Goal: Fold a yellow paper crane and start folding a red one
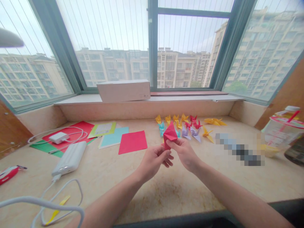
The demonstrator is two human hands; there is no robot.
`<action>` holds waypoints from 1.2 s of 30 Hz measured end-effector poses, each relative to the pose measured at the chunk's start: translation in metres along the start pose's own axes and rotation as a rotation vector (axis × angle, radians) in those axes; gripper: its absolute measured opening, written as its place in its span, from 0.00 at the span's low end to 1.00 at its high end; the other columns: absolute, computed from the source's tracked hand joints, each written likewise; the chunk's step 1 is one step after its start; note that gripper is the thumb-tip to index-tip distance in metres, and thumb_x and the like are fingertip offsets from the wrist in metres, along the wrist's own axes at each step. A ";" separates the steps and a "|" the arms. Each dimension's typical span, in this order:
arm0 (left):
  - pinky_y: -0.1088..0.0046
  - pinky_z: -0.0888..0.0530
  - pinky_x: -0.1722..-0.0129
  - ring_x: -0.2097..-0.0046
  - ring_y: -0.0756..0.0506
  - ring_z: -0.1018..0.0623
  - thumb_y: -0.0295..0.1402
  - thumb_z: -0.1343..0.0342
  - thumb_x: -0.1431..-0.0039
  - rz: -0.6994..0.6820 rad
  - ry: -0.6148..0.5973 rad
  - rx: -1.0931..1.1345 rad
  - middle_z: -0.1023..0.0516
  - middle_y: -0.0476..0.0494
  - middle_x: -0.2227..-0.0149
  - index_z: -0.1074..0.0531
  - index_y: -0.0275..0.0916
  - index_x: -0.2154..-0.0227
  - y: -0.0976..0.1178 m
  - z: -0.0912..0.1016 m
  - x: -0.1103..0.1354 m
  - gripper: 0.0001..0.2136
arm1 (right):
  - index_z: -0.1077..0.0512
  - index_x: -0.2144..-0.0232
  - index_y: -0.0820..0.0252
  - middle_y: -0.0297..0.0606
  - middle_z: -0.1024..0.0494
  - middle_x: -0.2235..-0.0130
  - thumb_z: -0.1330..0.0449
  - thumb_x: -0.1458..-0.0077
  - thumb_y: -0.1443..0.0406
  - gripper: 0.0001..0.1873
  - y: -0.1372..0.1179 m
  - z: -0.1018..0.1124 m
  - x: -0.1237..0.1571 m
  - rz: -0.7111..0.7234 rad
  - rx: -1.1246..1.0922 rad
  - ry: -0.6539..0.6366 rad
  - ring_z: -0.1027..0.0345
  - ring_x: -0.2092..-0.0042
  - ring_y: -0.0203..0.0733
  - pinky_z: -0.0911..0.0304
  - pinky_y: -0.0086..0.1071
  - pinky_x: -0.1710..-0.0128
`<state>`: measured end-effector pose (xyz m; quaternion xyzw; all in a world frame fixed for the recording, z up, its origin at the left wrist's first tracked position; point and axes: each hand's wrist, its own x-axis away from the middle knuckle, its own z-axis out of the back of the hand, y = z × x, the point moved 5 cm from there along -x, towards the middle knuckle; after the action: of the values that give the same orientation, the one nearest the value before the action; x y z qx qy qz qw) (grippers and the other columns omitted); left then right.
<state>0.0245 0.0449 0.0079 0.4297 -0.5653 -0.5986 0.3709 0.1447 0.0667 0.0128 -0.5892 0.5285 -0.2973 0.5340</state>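
Note:
A partly folded piece of red origami paper (170,134) stands up between my hands, its pointed end upward. My left hand (154,161) pinches its lower part, and my right hand (183,152) grips it from the other side with thumb and fingers. Just beyond the hands lies a flat red paper square (132,142). Beyond the red fold, several small origami cranes (187,126) in yellow, red, blue and lilac stand in loose rows on the marble-look counter (166,190).
A white power bank (69,158) with a white cable (57,199) and a charger (59,137) lies to the left, near coloured paper sheets (113,137). A plastic cup with a straw (282,129) stands at the right. A pixelated patch (237,150) hides something. A white box (123,91) sits on the windowsill.

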 end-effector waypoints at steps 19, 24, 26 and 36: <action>0.75 0.27 0.78 0.77 0.49 0.22 0.43 0.43 0.42 -0.107 0.134 -0.087 0.20 0.38 0.65 0.27 0.31 0.61 0.008 0.014 -0.005 0.17 | 0.38 0.48 0.51 0.36 0.20 0.62 0.33 0.49 0.59 0.28 -0.006 0.017 -0.009 0.238 0.143 0.090 0.23 0.65 0.41 0.30 0.38 0.61; 0.76 0.29 0.82 0.80 0.50 0.23 0.45 0.45 0.41 -0.093 0.138 -0.058 0.21 0.38 0.63 0.29 0.32 0.61 0.006 0.013 -0.006 0.18 | 0.29 0.59 0.56 0.38 0.22 0.59 0.33 0.50 0.61 0.15 -0.006 0.018 -0.012 0.232 0.282 0.022 0.26 0.62 0.40 0.31 0.36 0.59; 0.76 0.30 0.82 0.81 0.51 0.24 0.47 0.46 0.41 -0.089 0.122 -0.027 0.20 0.38 0.62 0.29 0.33 0.60 0.005 0.012 -0.006 0.19 | 0.32 0.55 0.53 0.37 0.24 0.56 0.33 0.50 0.62 0.20 -0.006 0.022 -0.012 0.263 0.256 0.053 0.27 0.65 0.37 0.31 0.35 0.61; 0.73 0.29 0.78 0.79 0.46 0.23 0.53 0.52 0.38 -0.043 0.125 0.167 0.22 0.42 0.76 0.29 0.32 0.63 0.006 0.013 -0.003 0.24 | 0.23 0.57 0.51 0.44 0.32 0.47 0.37 0.44 0.62 0.10 -0.022 0.023 -0.002 0.542 0.843 0.140 0.35 0.46 0.50 0.34 0.46 0.50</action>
<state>0.0131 0.0522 0.0136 0.5075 -0.5798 -0.5292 0.3552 0.1715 0.0735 0.0279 -0.1430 0.5310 -0.3742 0.7467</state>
